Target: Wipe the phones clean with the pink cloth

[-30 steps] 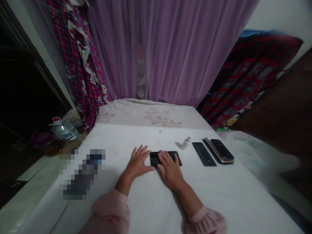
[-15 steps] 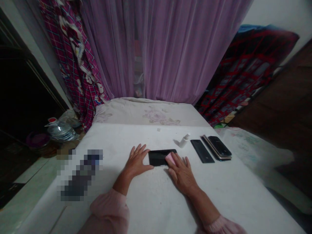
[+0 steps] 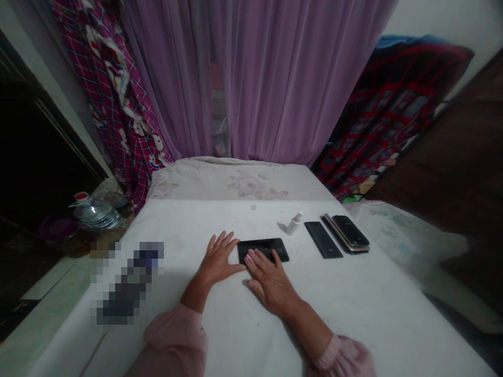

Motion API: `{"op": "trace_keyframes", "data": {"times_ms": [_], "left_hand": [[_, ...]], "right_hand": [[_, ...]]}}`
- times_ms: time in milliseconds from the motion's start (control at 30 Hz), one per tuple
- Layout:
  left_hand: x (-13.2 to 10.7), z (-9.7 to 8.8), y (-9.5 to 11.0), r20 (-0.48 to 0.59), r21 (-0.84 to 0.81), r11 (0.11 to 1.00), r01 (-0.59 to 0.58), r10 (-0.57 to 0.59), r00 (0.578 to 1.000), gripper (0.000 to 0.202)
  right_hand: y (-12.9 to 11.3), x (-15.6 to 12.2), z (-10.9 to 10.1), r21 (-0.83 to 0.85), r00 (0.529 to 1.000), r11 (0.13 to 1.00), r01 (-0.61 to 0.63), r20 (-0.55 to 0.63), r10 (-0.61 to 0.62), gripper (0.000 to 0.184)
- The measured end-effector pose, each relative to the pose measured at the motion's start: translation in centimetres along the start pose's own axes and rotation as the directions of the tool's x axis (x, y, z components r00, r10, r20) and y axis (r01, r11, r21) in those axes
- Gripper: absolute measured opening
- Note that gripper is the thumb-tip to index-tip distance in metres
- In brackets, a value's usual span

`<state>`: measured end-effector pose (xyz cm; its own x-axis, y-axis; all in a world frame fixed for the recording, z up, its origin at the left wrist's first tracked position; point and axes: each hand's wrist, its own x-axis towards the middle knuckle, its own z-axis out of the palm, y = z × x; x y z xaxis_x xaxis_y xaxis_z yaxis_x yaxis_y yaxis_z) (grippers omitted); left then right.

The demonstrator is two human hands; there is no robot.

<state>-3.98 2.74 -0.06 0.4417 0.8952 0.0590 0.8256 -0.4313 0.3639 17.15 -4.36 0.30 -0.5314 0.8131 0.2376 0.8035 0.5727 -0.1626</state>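
Where the right hand (image 3: 270, 285) rests, a black smartphone (image 3: 273, 247) lies flat.

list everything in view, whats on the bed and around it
black smartphone: 1, black, under right-hand fingers
separate smartphone: 1, black, right of spray bottle
stacked smartphones: at least 2, black and gold-edged, far right
spray bottle: 1, white, behind the hands
small scrap: 1, white, on the sheet
bedsheet: 1, white, under everything
pillow: 1, pale floral, far end
curtain: 1, purple, behind the pillow
cartoon-print cloth: 1, pink-red, left of curtain
patterned cloth: 1, black and red, right of curtain
plastic jug: 1, clear with red cap, floor left
basin: 1, purple, beside the jug
pixelated object: 1, blurred, left on the sheet
left hand: 1, flat on the sheet, beside the phone
right hand: 1, flat, fingers on the phone
sleeves: 2, pink, on both forearms
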Motion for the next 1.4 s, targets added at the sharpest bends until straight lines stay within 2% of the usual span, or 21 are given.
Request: {"op": "trace_keyframes", "data": {"times_ms": [100, 267, 367, 467, 600, 700, 800, 933, 1033, 1100, 1300, 1400], "left_hand": [[0.0, -0.2, 0.1, 0.011, -0.011, 1.0, 0.005, -0.005, 1.0, 0.077], [0.1, -0.4, 0.2, 0.036, -0.018, 1.0, 0.016, -0.016, 0.999, 0.077], [0.1, -0.5, 0.3, 0.048, -0.011, 1.0, 0.023, -0.023, 0.999, 0.076], [0.1, -0.7, 0.4, 0.061, -0.002, 1.0, 0.024, -0.024, 0.998, 0.076], [0.1, -0.8, 0.4, 0.054, 0.006, 1.0, 0.022, -0.022, 0.998, 0.076], [0.1, -0.7, 0.4, 0.058, 0.009, 1.0, 0.023, -0.024, 0.998, 0.077], [0.1, -0.4, 0.2, 0.037, 0.0, 1.0, 0.011, -0.011, 0.999, 0.076], [0.1, 0.0, -0.2, 0.014, -0.018, 1.0, -0.011, 0.011, 1.0, 0.075], [0.2, -0.1, -0.2, 0.033, -0.018, 1.0, -0.01, 0.01, 0.999, 0.075], [0.2, -0.3, 0.0, 0.046, -0.015, 1.0, 0.0, 0.001, 0.999, 0.075], [0.1, -0.8, 0.3, 0.068, -0.004, 1.0, 0.008, -0.008, 0.998, 0.074], [0.1, -0.5, 0.1, 0.041, -0.007, 1.0, -0.002, 0.002, 0.999, 0.073]], "right_hand": [[2.2, -1.7, -0.7, -0.038, 0.998, 0.998, -0.051, 0.018, 0.052, 0.053], [5.0, -4.0, -0.8, -0.119, 0.972, 0.965, -0.235, -0.007, 0.236, 0.05], [4.6, -3.5, -0.5, -0.113, 0.974, 0.968, -0.225, -0.007, 0.226, 0.051], [3.6, -1.5, -0.4, -0.078, 0.982, 0.979, -0.186, 0.031, 0.189, 0.052], [3.2, 1.9, -0.9, -0.059, 0.971, 0.97, -0.235, 0.04, 0.237, 0.049], [3.1, 3.0, -1.1, -0.064, 0.963, 0.962, -0.266, 0.032, 0.268, 0.049], [2.7, 1.8, -0.8, -0.06, 0.976, 0.975, -0.213, 0.024, 0.215, 0.051], [1.7, -1.7, -0.4, -0.047, 0.995, 0.994, -0.101, 0.002, 0.101, 0.054], [1.4, -2.6, -0.6, -0.044, 0.997, 0.996, -0.081, 0.014, 0.082, 0.053], [1.6, -1.7, -0.9, -0.04, 0.995, 0.994, -0.097, 0.026, 0.098, 0.051], [2.2, 3.5, -1.0, -0.038, 0.982, 0.982, -0.185, 0.037, 0.187, 0.049], [1.5, 3.9, -0.7, -0.024, 0.983, 0.983, -0.181, 0.031, 0.182, 0.049]]}}
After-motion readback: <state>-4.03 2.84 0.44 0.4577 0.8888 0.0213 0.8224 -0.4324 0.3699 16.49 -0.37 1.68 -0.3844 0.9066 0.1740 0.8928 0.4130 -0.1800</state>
